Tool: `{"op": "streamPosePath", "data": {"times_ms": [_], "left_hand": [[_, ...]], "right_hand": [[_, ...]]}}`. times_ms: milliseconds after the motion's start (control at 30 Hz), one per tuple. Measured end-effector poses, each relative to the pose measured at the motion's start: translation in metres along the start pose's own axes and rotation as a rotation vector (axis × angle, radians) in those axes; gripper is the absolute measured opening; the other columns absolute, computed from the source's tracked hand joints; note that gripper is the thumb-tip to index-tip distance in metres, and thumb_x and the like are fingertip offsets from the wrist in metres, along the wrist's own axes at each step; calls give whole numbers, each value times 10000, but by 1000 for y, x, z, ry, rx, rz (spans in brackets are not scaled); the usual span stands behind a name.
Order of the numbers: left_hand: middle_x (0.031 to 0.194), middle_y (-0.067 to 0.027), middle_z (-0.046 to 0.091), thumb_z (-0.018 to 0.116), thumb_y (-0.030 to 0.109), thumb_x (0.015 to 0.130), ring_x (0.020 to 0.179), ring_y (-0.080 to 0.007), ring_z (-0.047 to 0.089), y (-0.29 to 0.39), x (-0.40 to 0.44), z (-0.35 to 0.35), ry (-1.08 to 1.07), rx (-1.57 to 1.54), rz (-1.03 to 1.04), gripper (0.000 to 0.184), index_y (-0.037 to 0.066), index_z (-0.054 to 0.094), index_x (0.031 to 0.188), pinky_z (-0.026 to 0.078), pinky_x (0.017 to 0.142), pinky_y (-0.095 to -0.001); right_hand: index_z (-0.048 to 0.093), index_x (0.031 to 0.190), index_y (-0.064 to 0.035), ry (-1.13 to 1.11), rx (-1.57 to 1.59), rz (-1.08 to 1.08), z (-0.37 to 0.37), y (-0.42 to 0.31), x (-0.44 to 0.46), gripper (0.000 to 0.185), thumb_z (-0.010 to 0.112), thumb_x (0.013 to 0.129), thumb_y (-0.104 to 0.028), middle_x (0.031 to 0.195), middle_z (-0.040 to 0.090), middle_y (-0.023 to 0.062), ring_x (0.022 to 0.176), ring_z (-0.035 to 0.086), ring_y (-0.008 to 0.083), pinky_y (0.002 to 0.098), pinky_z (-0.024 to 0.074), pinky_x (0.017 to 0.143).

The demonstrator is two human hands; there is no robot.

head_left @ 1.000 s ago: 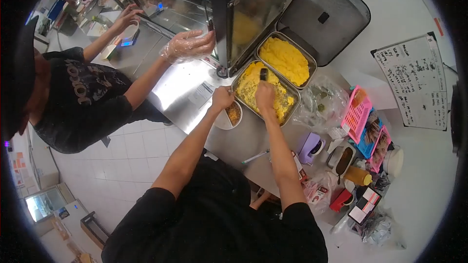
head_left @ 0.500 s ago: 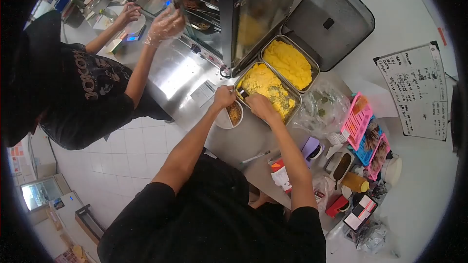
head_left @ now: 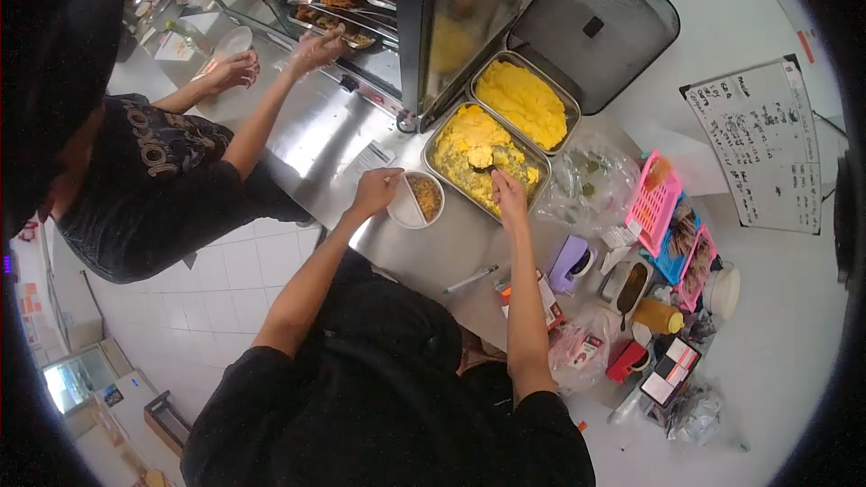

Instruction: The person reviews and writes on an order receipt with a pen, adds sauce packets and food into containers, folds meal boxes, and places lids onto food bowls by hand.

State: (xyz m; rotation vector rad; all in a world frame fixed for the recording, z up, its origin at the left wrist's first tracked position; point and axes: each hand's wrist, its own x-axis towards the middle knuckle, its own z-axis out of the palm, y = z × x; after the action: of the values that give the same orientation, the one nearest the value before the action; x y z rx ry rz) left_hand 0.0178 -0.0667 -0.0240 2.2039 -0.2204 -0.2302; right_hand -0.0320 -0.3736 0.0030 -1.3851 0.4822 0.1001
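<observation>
My left hand (head_left: 377,191) pinches the upper left rim of a round white bowl (head_left: 402,211) on the steel counter. A white divider crosses the bowl, and crumbly brown food (head_left: 425,195) fills the right part. My right hand (head_left: 510,195) is closed round the handle of a dark serving spoon (head_left: 484,169). A lump of soft yellow food (head_left: 480,155) sits at the spoon's end, over the nearer metal tray (head_left: 471,202). That tray holds yellow food, thinner toward its lower right, where dark patches show. Behind it stands a second metal tray (head_left: 575,129) full of smooth yellow food.
A glass display cabinet (head_left: 410,36) with racks of food stands ahead. At left, a co-worker's gloved hand (head_left: 317,50) reaches toward it. A dark lid (head_left: 600,27) leans behind the trays. Plastic bags (head_left: 586,182), pink baskets (head_left: 654,207) and a tape dispenser (head_left: 570,263) crowd the right.
My right hand has moved right and toward me, and yellow food now shows on the spoon. My left hand has shifted left with the bowl. The co-worker's gloved hand has moved nearer the racks.
</observation>
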Motion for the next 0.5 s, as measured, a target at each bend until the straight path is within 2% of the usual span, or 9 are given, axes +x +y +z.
{"op": "streamPosePath", "data": {"times_ms": [133, 233, 333, 433, 500], "left_hand": [[950, -183, 704, 613, 164, 863, 836, -330, 689, -10, -6, -3, 22, 32, -1, 251, 126, 727, 1084, 539, 788, -400], [903, -176, 714, 621, 143, 863, 767, -288, 701, 5, -18, -7, -21, -24, -83, 283, 91, 703, 1129, 555, 727, -391], [831, -155, 711, 619, 142, 883, 690, -217, 694, 5, -36, -3, -160, -280, -173, 301, 24, 671, 1155, 561, 631, -366], [838, -133, 694, 580, 141, 935, 652, -171, 678, 3, -48, 11, -247, -562, -326, 311, -18, 620, 1200, 576, 583, -311], [869, -130, 687, 530, 141, 983, 644, -156, 674, 2, -53, 13, -301, -653, -379, 315, -25, 577, 1247, 593, 576, -288]], "right_hand": [[594, 794, -86, 89, -26, -38, 15, -13, -27, 211, 626, 959, -213, 645, 383, -76, 556, 337, 35, 209, 265, 494], [651, 840, -79, 86, 38, 21, 38, -14, -60, 160, 649, 941, -203, 646, 397, -88, 560, 345, 29, 210, 267, 499], [702, 936, -74, 113, -26, 3, 65, -1, -93, 128, 672, 921, -197, 658, 446, -88, 562, 376, 31, 217, 290, 501], [708, 1005, -30, 245, -215, 33, 87, 28, -119, 201, 688, 908, -205, 684, 503, -81, 578, 414, 49, 247, 347, 517], [711, 996, -6, 392, -387, -232, 105, 51, -133, 198, 677, 903, -177, 693, 578, 8, 586, 507, 116, 294, 392, 535]]}}
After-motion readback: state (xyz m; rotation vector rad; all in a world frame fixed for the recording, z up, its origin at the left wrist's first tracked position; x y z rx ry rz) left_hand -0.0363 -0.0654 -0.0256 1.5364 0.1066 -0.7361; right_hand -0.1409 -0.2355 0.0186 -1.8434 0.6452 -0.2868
